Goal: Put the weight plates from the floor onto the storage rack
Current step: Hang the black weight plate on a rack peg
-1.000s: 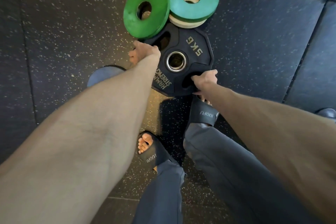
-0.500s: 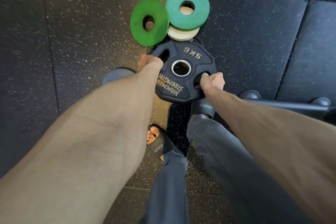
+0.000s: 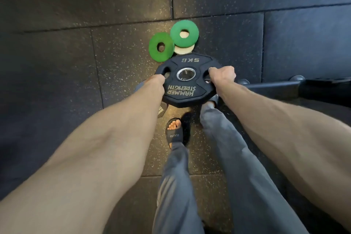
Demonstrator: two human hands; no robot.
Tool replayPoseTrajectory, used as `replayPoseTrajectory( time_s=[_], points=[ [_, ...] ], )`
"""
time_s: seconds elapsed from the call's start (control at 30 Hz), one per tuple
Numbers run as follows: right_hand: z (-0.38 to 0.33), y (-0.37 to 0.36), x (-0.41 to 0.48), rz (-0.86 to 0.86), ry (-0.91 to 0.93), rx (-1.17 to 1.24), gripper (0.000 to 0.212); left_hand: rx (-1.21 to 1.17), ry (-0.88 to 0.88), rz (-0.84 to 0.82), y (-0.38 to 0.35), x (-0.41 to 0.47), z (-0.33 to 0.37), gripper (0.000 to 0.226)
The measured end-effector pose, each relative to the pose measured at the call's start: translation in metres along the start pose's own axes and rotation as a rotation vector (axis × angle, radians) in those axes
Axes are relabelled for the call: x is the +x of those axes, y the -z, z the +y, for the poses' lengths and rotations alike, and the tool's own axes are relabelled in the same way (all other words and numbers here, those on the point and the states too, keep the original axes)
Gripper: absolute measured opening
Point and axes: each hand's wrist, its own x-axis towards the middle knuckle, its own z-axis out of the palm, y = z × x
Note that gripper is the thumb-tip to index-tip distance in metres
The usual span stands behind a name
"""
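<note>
black 5 kg plate (image 3: 187,89) | left hand (image 3: 156,81), right hand (image 3: 222,76) gripping opposite cut-outs | heavy, rigid | green plates (image 3: 161,47) just beyond

Black plate (image 3: 187,81) with gold lettering, two green plates (image 3: 161,46), speckled dark floor (image 3: 121,47).

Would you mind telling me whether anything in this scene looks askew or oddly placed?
Yes: one green plate leans tilted on the floor beside another green plate stacked off-centre on a cream plate, rather than lying flat.
</note>
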Motion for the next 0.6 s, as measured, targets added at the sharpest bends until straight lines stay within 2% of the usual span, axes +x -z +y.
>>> replayPoseTrajectory(
  time_s=[0.1, 0.17, 0.27, 0.33, 0.4, 0.47, 0.5, 0.6],
  points=[
    [0.004, 0.044, -0.061, 0.052, 0.027, 0.105, 0.017, 0.02, -0.101, -0.054, 0.036, -0.075, -0.003, 0.03],
    [0.009, 0.076, -0.104, 0.046, 0.032, 0.174, 0.029, 0.059, -0.162, -0.067, 0.056, -0.12, -0.011, 0.037],
    [0.028, 0.126, -0.172, 0.061, 0.017, 0.309, 0.029, 0.045, -0.203, -0.12, 0.077, -0.138, -0.03, 0.047],
    [0.046, 0.153, -0.209, 0.087, 0.014, 0.378, 0.032, 0.138, -0.232, -0.124, 0.083, -0.161, -0.049, 0.041],
    [0.069, 0.177, -0.231, 0.097, -0.014, 0.463, 0.044, 0.221, -0.279, -0.141, 0.089, -0.205, -0.062, 0.032],
    [0.103, 0.193, -0.228, 0.082, -0.055, 0.552, 0.064, 0.279, -0.309, -0.163, 0.077, -0.204, -0.074, 0.04],
    [0.117, 0.203, -0.231, 0.086, -0.08, 0.596, 0.073, 0.356, -0.329, -0.161, 0.079, -0.236, -0.083, 0.043],
    [0.154, 0.237, -0.257, 0.125, -0.133, 0.701, 0.074, 0.416, -0.369, -0.296, 0.072, -0.311, -0.106, 0.03]
  ],
)
